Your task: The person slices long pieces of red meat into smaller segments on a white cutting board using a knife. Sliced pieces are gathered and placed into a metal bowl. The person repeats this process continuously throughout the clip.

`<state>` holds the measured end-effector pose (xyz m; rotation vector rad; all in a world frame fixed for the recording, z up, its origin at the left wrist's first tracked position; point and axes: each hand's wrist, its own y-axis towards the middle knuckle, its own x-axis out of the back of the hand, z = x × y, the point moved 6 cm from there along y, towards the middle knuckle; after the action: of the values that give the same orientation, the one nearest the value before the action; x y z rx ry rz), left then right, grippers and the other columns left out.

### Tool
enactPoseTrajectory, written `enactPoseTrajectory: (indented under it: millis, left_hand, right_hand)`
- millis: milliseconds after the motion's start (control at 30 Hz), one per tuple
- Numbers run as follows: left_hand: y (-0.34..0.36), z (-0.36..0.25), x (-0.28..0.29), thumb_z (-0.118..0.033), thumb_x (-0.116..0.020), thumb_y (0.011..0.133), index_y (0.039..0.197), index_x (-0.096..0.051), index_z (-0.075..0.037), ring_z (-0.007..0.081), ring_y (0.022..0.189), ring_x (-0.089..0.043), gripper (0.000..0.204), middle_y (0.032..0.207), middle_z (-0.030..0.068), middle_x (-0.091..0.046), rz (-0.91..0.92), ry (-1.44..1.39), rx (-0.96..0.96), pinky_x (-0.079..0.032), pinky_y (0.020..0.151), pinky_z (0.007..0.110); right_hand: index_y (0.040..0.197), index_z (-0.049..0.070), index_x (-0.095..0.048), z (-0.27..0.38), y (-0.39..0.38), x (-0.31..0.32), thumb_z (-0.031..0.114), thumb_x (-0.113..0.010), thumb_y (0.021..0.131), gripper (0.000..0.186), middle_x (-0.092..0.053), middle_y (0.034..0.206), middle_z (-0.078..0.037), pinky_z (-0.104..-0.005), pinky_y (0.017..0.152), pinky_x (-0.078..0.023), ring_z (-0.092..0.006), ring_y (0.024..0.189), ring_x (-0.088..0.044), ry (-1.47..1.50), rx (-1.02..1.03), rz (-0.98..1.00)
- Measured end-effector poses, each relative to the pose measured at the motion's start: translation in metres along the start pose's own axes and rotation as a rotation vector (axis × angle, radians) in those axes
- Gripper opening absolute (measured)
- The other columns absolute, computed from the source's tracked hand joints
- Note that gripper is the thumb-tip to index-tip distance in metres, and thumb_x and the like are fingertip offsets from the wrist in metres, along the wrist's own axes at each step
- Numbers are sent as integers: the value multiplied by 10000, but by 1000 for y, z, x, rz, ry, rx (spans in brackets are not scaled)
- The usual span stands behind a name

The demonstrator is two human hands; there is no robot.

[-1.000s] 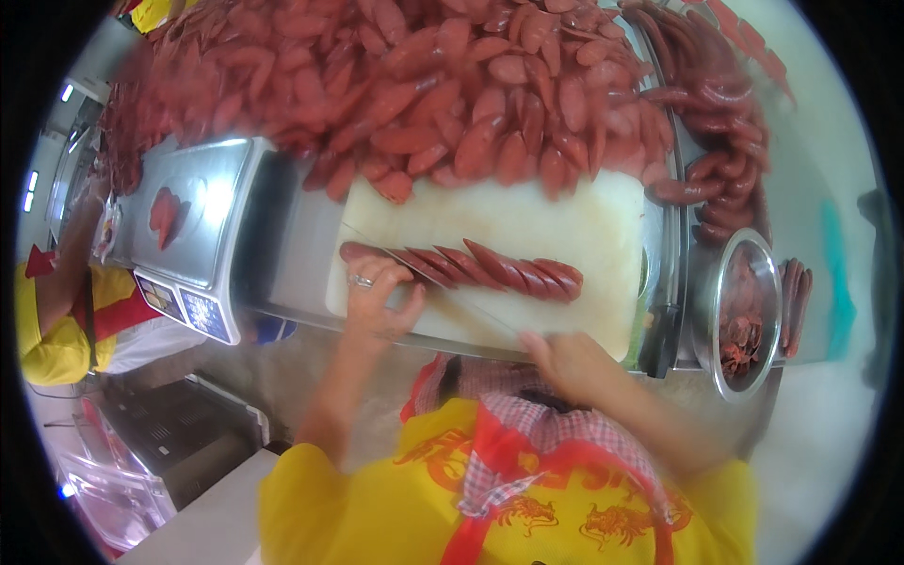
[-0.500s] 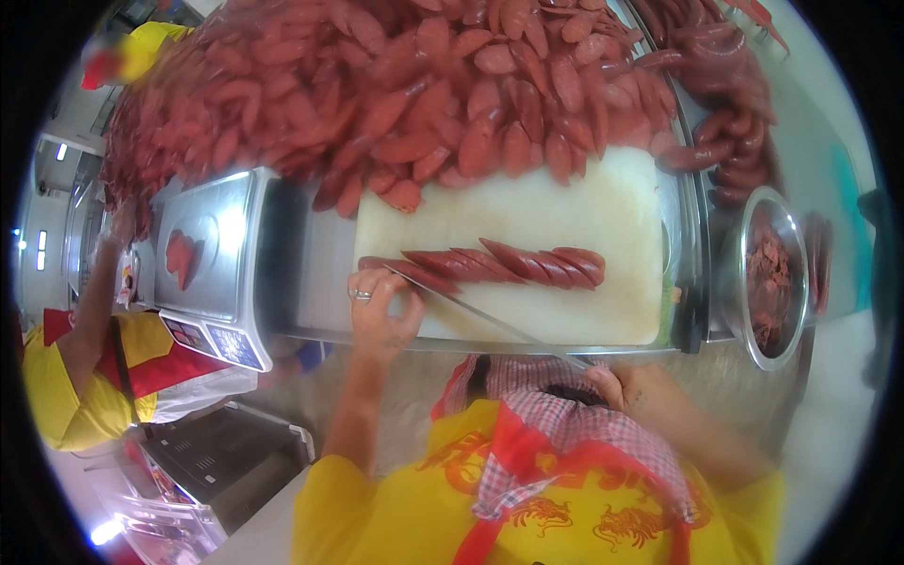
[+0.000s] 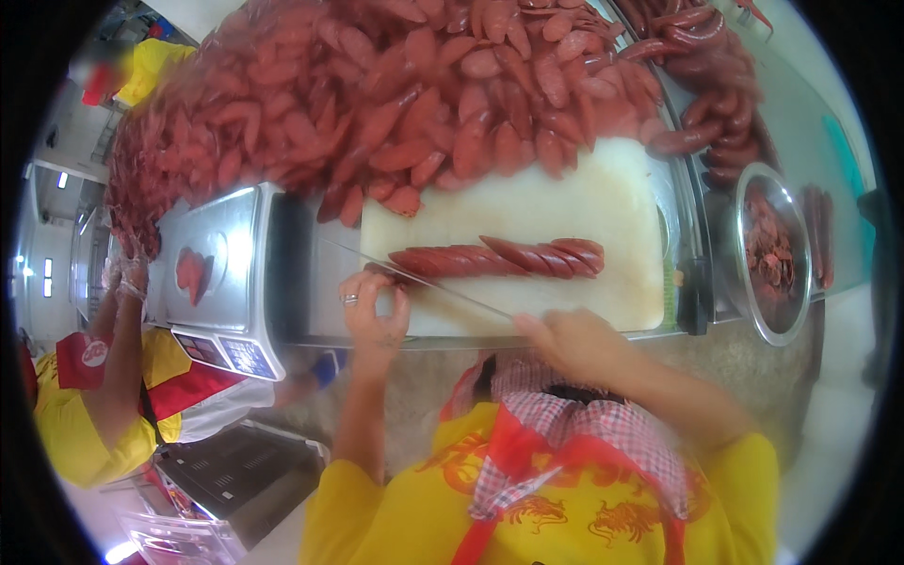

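A reddish-brown sausage [image 3: 499, 258], cut into slanting slices that still lie in a row, rests across the white cutting board [image 3: 527, 306]. At its left end my left hand [image 3: 374, 320] is closed, fingertips on the uncut tip, a ring on one finger. My right hand [image 3: 579, 346] grips a long, thin knife [image 3: 443, 288] by its handle, which the fingers cover. The blade slants from my right hand up to the left, crossing the sausage just beside my left fingertips, and its point reaches past the board's left edge.
Behind the board lies a large heap of sausage slices [image 3: 377, 104]. Left stands a scale [image 3: 212, 264] with a few slices on its plate. Whole sausages [image 3: 720, 104] and a steel bowl [image 3: 800, 282] of scraps are at right. A co-worker's gloved hands [image 3: 127, 273] touch the heap at far left.
My right hand has moved up and left, pushing the knife across the sausage beyond the board's left edge. More slices show at the left end. The co-worker's hands have shifted.
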<state>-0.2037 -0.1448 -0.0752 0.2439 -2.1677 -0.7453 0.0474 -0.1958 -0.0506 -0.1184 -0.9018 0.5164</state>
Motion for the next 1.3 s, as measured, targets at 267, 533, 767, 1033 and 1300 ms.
enactPoseTrajectory:
  millis: [267,533,767,1033,1300]
  left_hand:
    - [2,6,-2,23,-677,648,872,-589,-52,322,885,-540,252,906,117,-578,36,-24,-33,-448,805,399]
    - [0,-1,-2,13,-694,659,863,-591,-55,320,897,-544,239,899,118,-582,41,28,-81,-448,808,397]
    - [-9,6,3,-45,-676,791,977,-607,-20,336,970,-555,200,1005,150,-600,-81,-5,182,-442,874,404]
    - [26,-8,-81,-193,-504,959,1051,-647,29,311,1000,-595,280,1060,179,-638,41,-225,488,-435,925,358]
    - [28,-113,-140,-269,-631,885,1204,-565,33,342,1165,-519,444,1253,220,-545,60,-407,360,-411,984,402]
  right_hand:
    - [790,-45,-674,-12,-54,15,457,-379,1004,620,-640,731,-274,-495,655,-523,-442,712,-647,-28,-243,77]
    - [891,-56,-680,29,75,-41,486,-240,1023,711,-659,894,-278,-505,804,-507,-449,878,-639,31,180,62]
    - [899,-75,-674,-39,6,0,611,-258,975,806,-654,810,-291,-499,851,-480,-452,881,-636,144,-184,321]
    - [649,65,-528,-160,-168,-4,757,-295,893,769,-449,467,-49,-263,358,-326,-143,362,-425,1136,-755,139]
    - [655,47,-517,-202,-194,-16,733,-256,917,780,-425,454,-55,-275,336,-316,-153,349,-411,1187,-803,315]
